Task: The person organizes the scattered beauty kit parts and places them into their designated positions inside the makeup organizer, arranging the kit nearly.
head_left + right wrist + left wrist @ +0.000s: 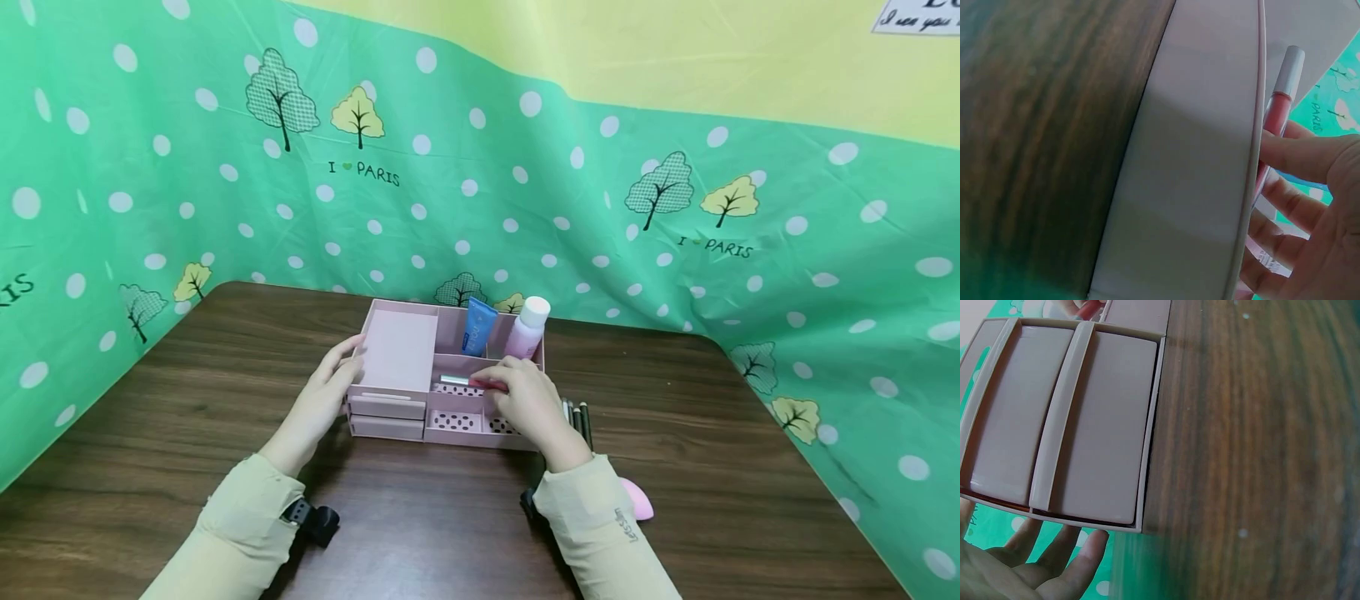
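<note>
My right hand (528,400) pinches a red lip gloss tube (1277,112) with a pale silver cap between thumb and fingers. The tube lies sideways just above a middle compartment of the pink desk organizer (397,346); whether it touches the bottom cannot be seen. Against the organizer's left side is my left hand (322,396), its fingers loosely extended beside the drawers (1107,431). A blue squeeze tube (478,327) and a pink bottle (527,327) with a white cap stand in the rear compartments. The right hand hides part of the front right compartments.
Several dark pencil-like sticks (585,423) lie on the brown table (720,467) just right of the organizer. A pink makeup sponge (637,498) is partly covered by the right sleeve. A green printed curtain (517,208) hangs behind the table.
</note>
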`<state>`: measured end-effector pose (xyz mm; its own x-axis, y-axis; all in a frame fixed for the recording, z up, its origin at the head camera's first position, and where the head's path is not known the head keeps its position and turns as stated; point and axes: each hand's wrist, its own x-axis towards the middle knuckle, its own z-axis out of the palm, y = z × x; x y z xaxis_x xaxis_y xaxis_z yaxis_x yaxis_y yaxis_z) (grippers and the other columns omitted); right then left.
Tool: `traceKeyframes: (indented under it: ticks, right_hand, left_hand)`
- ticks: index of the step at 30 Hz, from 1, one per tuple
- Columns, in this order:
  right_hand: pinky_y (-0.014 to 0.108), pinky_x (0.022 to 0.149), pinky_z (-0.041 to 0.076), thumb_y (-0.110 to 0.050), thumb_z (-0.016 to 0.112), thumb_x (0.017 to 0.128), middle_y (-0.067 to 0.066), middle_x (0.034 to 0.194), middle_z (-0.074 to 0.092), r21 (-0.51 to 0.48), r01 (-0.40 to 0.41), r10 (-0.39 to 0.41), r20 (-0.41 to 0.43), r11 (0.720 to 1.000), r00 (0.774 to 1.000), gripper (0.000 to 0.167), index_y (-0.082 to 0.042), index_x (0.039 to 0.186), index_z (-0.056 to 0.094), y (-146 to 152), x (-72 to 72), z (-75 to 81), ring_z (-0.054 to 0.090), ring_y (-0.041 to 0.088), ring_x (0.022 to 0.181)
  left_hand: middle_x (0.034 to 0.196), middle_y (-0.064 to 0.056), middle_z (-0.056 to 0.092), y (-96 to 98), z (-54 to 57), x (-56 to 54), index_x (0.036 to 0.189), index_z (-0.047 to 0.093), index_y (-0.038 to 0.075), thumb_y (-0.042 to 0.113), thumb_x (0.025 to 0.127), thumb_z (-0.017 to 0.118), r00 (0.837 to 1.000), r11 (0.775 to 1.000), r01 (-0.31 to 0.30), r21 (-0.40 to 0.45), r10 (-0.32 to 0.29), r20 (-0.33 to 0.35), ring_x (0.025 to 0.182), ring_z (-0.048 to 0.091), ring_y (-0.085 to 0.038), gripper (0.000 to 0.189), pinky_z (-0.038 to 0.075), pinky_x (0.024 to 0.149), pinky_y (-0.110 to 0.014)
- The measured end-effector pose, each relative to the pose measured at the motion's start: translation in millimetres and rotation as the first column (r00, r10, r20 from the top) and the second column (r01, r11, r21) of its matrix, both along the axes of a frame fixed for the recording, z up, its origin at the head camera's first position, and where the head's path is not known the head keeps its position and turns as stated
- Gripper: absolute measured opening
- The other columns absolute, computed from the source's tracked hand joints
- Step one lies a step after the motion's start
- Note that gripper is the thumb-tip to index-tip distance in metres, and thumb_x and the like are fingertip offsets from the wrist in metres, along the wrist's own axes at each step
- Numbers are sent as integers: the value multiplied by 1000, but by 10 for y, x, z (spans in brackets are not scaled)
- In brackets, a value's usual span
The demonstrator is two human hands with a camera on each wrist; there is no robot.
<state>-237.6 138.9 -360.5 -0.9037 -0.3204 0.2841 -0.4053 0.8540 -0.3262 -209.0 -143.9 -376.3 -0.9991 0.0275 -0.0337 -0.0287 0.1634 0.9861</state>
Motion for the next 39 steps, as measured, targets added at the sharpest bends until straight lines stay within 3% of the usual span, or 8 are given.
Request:
traceKeyframes:
  ticks: [9, 19, 29, 34, 39]
  right_hand:
    - [48, 90, 48, 0, 65, 87, 1, 104, 67, 52, 2, -3, 23, 999, 1000, 37, -24, 114, 76, 1, -10, -39, 59, 25, 105]
    - [45, 86, 50, 5, 60, 87, 0, 92, 66, 58, -17, 15, 41, 998, 999, 33, -20, 98, 79, -11, -10, -37, 61, 24, 101]
    - [45, 88, 50, 5, 60, 86, 1, 95, 67, 37, -10, 8, 61, 999, 998, 32, -17, 100, 78, -4, -39, -49, 61, 25, 103]
    - [47, 92, 50, 0, 64, 89, 2, 106, 71, 0, -2, 2, 106, 1000, 994, 25, -16, 104, 77, 0, -28, -10, 63, 24, 108]
    - [39, 78, 51, -10, 69, 91, 1, 107, 72, -53, 3, 6, 159, 999, 987, 18, -17, 106, 76, 3, -4, 56, 61, 17, 89]
  left_hand:
    - [139, -13, 41, -5, -4, -16, 155, 29, 30, 42, 105, 38, 1000, 1000, -2, -7, 2, -5, 110, 47, -19, 52, 45, 83, -30]
    - [142, -13, 40, -4, 13, 3, 156, 28, 30, 43, 105, 37, 1000, 1000, 3, -13, -3, 2, 120, 43, -24, 53, 43, 85, -31]
    - [143, -13, 40, 3, 23, 12, 156, 28, 29, 42, 105, 38, 1000, 1000, 7, -9, -7, -9, 113, 46, -20, 53, 44, 84, -31]
    - [145, -13, 39, -3, 22, 16, 156, 27, 29, 42, 105, 37, 1000, 1000, 6, -14, -6, -9, 116, 46, -21, 53, 44, 84, -31]
    - [146, -13, 38, -2, 17, 15, 157, 26, 29, 42, 106, 37, 1000, 1000, 7, -13, -7, -6, 119, 45, -24, 54, 44, 86, -31]
